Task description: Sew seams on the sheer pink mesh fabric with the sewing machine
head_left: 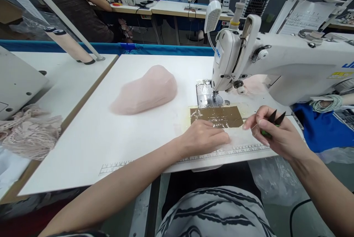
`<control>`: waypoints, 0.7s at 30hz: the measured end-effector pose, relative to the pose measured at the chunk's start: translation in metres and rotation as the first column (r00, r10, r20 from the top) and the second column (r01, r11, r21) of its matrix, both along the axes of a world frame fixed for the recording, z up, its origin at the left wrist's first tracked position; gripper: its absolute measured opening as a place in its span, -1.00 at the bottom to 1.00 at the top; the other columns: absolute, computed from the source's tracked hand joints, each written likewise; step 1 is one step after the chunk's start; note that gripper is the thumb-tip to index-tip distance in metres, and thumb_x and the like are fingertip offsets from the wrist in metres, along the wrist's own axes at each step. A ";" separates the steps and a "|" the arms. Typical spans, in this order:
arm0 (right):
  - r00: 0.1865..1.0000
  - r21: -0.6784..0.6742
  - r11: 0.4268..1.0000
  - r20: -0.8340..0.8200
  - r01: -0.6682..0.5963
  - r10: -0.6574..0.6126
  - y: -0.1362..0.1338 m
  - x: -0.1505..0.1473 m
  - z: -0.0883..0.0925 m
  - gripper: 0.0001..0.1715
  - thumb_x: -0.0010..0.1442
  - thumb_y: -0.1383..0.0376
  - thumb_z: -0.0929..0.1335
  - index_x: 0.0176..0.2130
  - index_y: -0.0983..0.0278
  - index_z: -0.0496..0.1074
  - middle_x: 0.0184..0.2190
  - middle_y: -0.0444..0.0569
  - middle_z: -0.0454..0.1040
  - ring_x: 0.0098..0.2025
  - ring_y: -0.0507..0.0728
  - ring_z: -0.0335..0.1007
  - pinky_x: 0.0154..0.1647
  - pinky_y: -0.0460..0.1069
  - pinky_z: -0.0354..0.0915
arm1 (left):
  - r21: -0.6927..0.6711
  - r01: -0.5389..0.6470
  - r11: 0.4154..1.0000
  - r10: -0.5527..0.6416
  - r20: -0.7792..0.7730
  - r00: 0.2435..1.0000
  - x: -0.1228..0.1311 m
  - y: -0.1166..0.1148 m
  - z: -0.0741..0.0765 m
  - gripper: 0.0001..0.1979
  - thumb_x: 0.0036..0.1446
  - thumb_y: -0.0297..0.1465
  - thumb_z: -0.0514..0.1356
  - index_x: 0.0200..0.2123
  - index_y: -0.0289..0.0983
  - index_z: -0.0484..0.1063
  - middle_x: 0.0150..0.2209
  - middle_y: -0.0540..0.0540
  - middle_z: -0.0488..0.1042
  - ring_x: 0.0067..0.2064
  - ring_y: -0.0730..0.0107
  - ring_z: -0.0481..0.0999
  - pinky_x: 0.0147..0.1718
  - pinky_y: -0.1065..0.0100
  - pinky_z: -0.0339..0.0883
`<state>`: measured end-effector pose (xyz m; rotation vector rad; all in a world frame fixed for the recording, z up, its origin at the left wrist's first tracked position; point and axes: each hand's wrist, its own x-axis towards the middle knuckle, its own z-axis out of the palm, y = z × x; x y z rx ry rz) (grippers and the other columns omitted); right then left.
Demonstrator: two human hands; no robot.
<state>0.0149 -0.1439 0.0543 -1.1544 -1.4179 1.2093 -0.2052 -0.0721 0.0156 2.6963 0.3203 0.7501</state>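
Note:
My left hand [206, 138] rests on the white table [132, 137], at the near edge of a brown taped patch [217, 116]. Its fingers are together over what looks like thin pale fabric; the fingertips hide the rest. My right hand [272, 131] is raised to the right of the patch, curled round small thread snips [275, 117] with dark blades pointing up and a green part in the palm. Its thumb and forefinger pinch what seems to be a fine thread. Beyond the patch, the sewing machine's needle and foot [214, 96] stand over the metal plate [203, 95].
A pale pink fabric piece [148, 91] lies left of the machine [290, 56]. Far left are a bundle of pinkish cords [33, 133] and a thread cone [69, 45]. Blue cloth [315, 128] is at the right. A person [72, 4] sits behind, near other machines.

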 end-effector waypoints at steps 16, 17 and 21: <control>0.697 0.388 0.921 0.649 0.042 -0.305 -0.007 0.025 0.003 -0.82 0.26 0.20 0.28 -0.14 0.14 0.39 -0.39 -0.07 0.43 -0.49 0.06 0.26 -0.52 -0.02 0.16 | -0.909 0.072 0.412 -0.066 0.049 0.997 -0.001 0.001 0.021 -0.78 0.21 -0.30 0.15 -0.13 -0.28 0.44 -0.67 0.13 0.27 -0.57 0.57 0.26 -0.39 0.44 0.25; 0.688 0.352 0.935 0.691 -0.051 -0.222 -0.006 0.025 0.002 -0.78 0.26 0.20 0.28 -0.10 0.14 0.40 -0.36 -0.05 0.44 -0.46 0.07 0.29 -0.50 -0.02 0.18 | -0.916 0.084 0.392 -0.060 0.066 0.996 -0.001 0.001 0.021 -0.78 0.21 -0.28 0.15 -0.17 -0.28 0.46 -0.69 0.14 0.26 -0.57 0.56 0.27 -0.35 0.42 0.28; 0.716 0.273 0.942 0.696 -0.196 -0.053 -0.002 0.020 -0.004 -0.85 0.22 0.20 0.32 -0.33 0.18 0.46 -0.41 -0.03 0.39 -0.42 0.09 0.29 -0.48 0.00 0.17 | -0.917 0.097 0.387 0.014 0.111 0.994 0.000 0.002 0.017 -0.77 0.22 -0.24 0.15 -0.31 -0.27 0.50 -0.74 0.14 0.23 -0.58 0.57 0.24 -0.25 0.37 0.29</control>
